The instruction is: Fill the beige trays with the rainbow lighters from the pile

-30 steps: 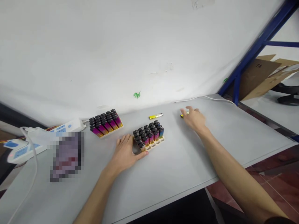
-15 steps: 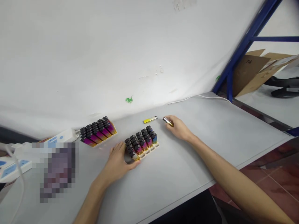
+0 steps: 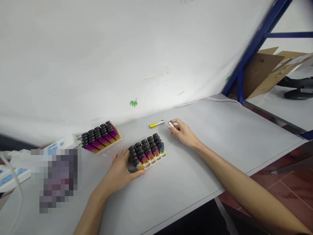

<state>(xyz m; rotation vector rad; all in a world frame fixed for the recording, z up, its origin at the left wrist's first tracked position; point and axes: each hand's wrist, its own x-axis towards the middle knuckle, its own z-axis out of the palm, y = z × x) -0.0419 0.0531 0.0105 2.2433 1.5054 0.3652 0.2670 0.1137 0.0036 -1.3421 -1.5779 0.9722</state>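
Observation:
My left hand [image 3: 119, 171] grips the left end of a pale tray [image 3: 153, 161], its thumb at the near corner and the fingers along the far side. Several upright lighters [image 3: 148, 152] with black tops fill most of the tray's slots, while the row nearest me has bare slots. In my right hand [image 3: 184, 134], raised a little above the table to the right of the tray, is a lighter [image 3: 171, 124]; its metal end pokes out and the fingers hide the rest. A yellow lighter [image 3: 156, 124] lies on its side behind the tray.
A second tray [image 3: 110, 145] packed with purple and yellow lighters stands by the wall at left. White power strips [image 3: 65, 143] and a pixelated item [image 3: 60, 178] are farther left. A white cable [image 3: 207, 98] runs along the wall; a blue frame [image 3: 241, 86] stands at right.
My right hand has turned the lighter slightly, and less of its body shows now. My left hand stays on the tray. The whole view has shifted slightly.

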